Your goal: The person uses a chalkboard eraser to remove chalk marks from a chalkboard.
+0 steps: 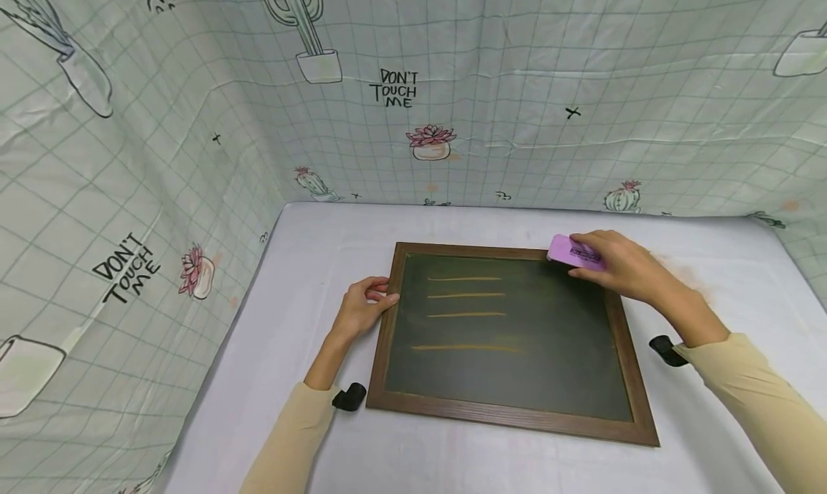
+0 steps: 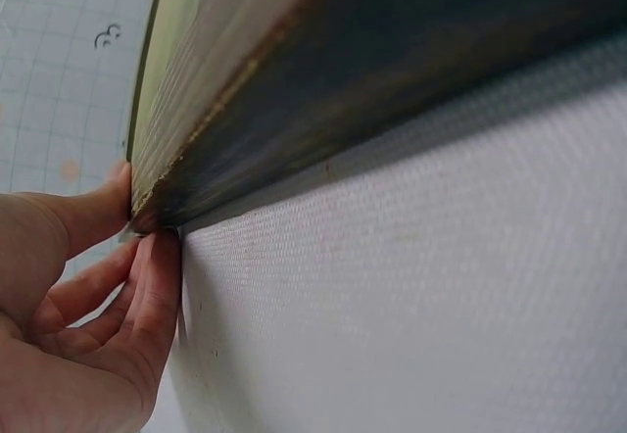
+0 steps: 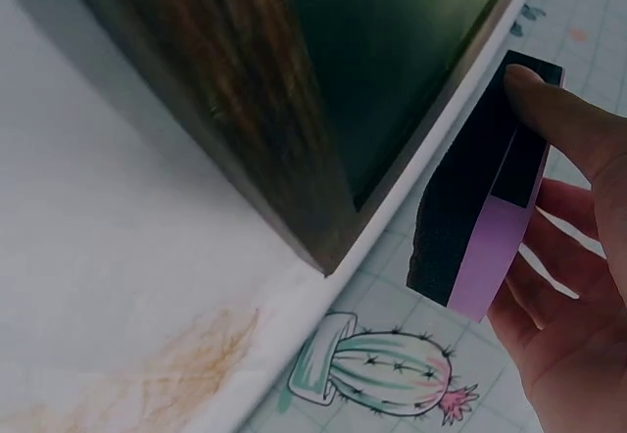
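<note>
Two beige sleeves [image 1: 287, 436] come nearest, one at seven o'clock of the head view and one at four, with two small black wrist pieces [image 1: 349, 397], one by each cuff. Between my arms lies one chalkboard [image 1: 555, 357], flat on the white bench [image 1: 323, 243], with a single brown frame [image 1: 510, 416] all round it. At the board's edge between nine and ten o'clock, my left hand [image 1: 362, 311] pinches the frame, thumb on its face and curled fingers at the underside. My right hand [image 1: 627, 264] grips one purple eraser [image 1: 575, 253] between thumb and fingers at the board's one o'clock corner; the right wrist view shows it tilted and clear of the frame, its dark side exposed. Four yellow chalk lines [image 1: 465, 314] run crosswise toward ten o'clock on the board, the lowest the longest. One orange-brown smudge [image 3: 206, 374] marks the bench cloth near three o'clock of the board. On the gridded backdrop [image 1: 504, 56], I count two printed pots with pink succulents [image 1: 431, 142], one at twelve o'clock in the head view, the other between eight and nine; one tall cactus [image 1: 319, 59] stands in a white pot at eleven.
</note>
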A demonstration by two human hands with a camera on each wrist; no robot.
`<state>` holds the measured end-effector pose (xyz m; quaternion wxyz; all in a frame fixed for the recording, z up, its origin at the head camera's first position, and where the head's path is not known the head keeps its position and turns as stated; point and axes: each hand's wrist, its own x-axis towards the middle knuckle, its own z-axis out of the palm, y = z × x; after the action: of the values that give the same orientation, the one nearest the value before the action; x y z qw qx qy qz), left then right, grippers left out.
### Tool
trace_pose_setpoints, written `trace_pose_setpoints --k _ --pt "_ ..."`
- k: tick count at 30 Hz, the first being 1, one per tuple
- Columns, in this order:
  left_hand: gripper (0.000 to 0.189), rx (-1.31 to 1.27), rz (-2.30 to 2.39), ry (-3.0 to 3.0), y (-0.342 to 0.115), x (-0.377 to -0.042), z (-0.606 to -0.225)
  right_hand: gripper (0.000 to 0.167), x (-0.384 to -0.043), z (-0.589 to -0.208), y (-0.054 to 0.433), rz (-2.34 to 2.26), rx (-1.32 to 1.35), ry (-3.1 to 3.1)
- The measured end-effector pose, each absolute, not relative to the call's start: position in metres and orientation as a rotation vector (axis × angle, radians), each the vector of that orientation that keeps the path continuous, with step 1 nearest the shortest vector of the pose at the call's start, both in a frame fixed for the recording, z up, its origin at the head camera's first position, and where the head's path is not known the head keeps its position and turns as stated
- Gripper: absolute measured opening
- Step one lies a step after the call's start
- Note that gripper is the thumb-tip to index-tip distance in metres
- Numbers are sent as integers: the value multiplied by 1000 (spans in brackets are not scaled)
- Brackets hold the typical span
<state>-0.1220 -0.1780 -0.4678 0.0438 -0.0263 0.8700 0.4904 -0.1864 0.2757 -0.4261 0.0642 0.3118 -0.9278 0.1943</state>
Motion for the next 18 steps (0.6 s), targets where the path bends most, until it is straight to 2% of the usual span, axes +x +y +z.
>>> trace_pose_setpoints --k 18 --pt "43 -100 1502 2648 -178 -122 -467 56 -189 -435 245 645 1081 -2757"
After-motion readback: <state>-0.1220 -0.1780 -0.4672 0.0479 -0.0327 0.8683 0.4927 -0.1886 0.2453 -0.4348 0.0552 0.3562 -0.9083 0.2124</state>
